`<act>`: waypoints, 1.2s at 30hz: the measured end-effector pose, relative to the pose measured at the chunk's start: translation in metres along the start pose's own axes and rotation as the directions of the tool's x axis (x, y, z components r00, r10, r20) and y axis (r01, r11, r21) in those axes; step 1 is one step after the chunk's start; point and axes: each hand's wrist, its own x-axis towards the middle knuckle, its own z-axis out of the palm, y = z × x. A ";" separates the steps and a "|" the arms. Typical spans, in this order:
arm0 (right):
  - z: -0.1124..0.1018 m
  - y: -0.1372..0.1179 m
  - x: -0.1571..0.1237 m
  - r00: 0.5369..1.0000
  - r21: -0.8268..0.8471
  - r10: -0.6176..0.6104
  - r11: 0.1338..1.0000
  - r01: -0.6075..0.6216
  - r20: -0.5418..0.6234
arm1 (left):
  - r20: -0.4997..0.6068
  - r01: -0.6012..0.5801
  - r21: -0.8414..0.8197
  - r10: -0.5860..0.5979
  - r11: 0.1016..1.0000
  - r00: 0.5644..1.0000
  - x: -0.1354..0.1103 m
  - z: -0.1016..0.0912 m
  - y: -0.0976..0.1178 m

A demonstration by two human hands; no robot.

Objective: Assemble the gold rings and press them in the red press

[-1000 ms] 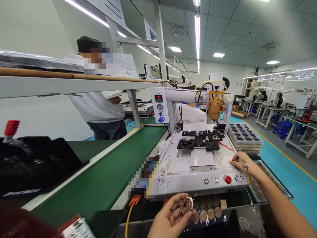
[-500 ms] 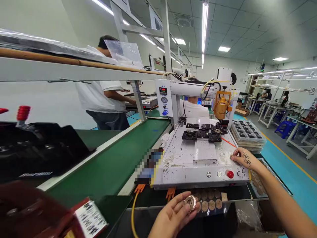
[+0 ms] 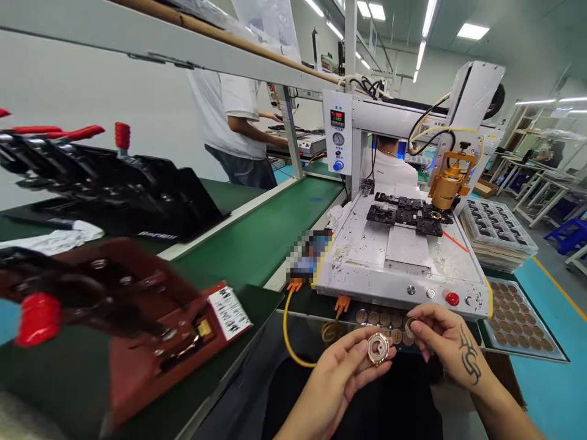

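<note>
My left hand (image 3: 351, 360) holds a round rose-gold metal part (image 3: 378, 349) that looks like a watch case, its ringed face turned toward me. To its right, my right hand (image 3: 443, 336) pinches a small brownish disc (image 3: 411, 327) between thumb and fingers, a short gap from the metal part. Beyond both hands, rows of round brown discs (image 3: 384, 317) lie along the front of the bench, partly covered by the hands. A white bench machine (image 3: 367, 278) stands just past them, with black fixtures (image 3: 406, 214) on its bed under a gold-coloured head (image 3: 447, 190).
At the left are a dark red clamp fixture (image 3: 137, 366) and black toggle clamps (image 3: 151, 201). A green conveyor belt (image 3: 257, 244) runs alongside. On the right sit a tray of brown discs (image 3: 520, 318) and stacked clear trays (image 3: 498, 226). A co-worker in white (image 3: 229, 122) stands behind.
My right hand has come back from the machine's front right to beside my left hand, pinching the small disc. The left hand still holds the rose-gold part. The view has turned left and down.
</note>
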 end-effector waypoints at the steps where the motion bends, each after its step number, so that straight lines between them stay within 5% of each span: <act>1: 0.005 0.002 0.000 1.000 0.015 0.002 1.000 -0.002 -0.003 | 0.001 -0.009 -0.007 0.009 1.000 1.000 -0.002 -0.001 0.000; 11: 0.019 0.026 0.001 0.984 0.199 0.167 0.964 -0.176 0.060 | -0.008 -0.111 0.020 0.111 0.994 0.994 -0.021 -0.013 -0.007; 22: 0.026 0.024 -0.014 0.956 0.269 0.238 0.922 -0.279 0.174 | -0.022 -0.137 0.040 0.138 0.990 0.990 -0.023 -0.013 -0.010; 27: 0.032 0.021 -0.014 0.963 0.101 0.219 0.966 -0.237 0.159 | -0.038 -0.158 0.107 0.162 0.982 0.986 -0.026 -0.012 -0.011; 32: 0.035 0.016 -0.015 0.992 -0.113 0.017 0.994 -0.003 0.124 | -0.048 -0.171 0.109 0.177 0.979 0.983 -0.028 -0.011 -0.014; 36: 0.044 0.013 -0.016 0.988 -0.186 -0.012 0.982 0.041 0.153 | -0.045 -0.175 0.098 0.180 0.980 0.983 -0.029 -0.011 -0.017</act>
